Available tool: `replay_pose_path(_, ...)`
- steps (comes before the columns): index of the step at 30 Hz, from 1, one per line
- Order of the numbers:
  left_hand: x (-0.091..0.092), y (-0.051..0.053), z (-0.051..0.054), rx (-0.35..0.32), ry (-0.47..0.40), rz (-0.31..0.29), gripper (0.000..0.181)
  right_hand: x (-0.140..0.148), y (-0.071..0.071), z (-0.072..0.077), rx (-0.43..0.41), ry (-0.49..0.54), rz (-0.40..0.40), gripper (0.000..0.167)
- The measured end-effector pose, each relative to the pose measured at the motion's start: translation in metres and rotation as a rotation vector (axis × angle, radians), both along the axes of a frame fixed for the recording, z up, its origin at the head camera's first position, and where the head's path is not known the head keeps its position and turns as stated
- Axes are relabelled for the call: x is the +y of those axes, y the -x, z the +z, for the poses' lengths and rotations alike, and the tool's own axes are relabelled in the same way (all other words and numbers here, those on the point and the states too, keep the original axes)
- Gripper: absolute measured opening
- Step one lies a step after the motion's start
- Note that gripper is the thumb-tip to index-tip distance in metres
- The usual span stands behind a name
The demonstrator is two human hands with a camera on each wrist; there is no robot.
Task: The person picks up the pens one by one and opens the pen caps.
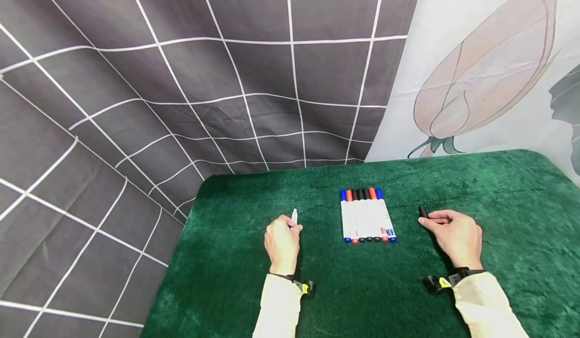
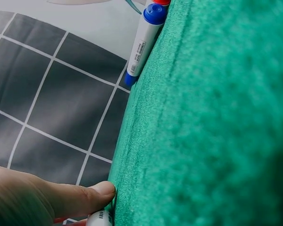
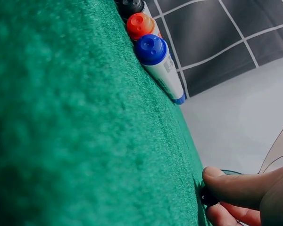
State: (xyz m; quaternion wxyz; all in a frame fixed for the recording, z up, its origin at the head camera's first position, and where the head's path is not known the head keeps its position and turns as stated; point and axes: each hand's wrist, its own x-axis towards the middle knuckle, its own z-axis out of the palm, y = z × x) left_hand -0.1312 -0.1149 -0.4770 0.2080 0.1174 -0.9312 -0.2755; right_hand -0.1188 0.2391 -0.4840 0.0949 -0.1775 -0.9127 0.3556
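My left hand (image 1: 282, 240) pinches a white marker (image 1: 294, 217) without its cap, its pale tip pointing away from me just above the fingers. In the left wrist view, the thumb presses on the marker's white barrel (image 2: 100, 219). On the other side, my right hand (image 1: 458, 234) holds a black marker cap (image 1: 423, 211) between thumb and fingers, close to the cloth. The right wrist view shows only the cap's dark end (image 3: 208, 197) under the thumb. Between the hands lies a row of capped whiteboard markers (image 1: 365, 219), side by side, with blue, red and black caps.
A green plush cloth (image 1: 217, 267) covers the table. Behind it hang a dark gridded curtain (image 1: 267, 71) and a white curtain (image 1: 399, 121) with a flower print. Each wrist wears a black strap with a small camera (image 1: 309, 287).
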Motion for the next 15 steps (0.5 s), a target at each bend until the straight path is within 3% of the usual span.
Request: replay_pose_path(15, -0.0017, 0.0003, -0.0026, 0.015, -0.040, -0.022, 0.025, -0.0003, -0.0002, 0.0012, -0.022, 0.007, 0.001, 0.038)
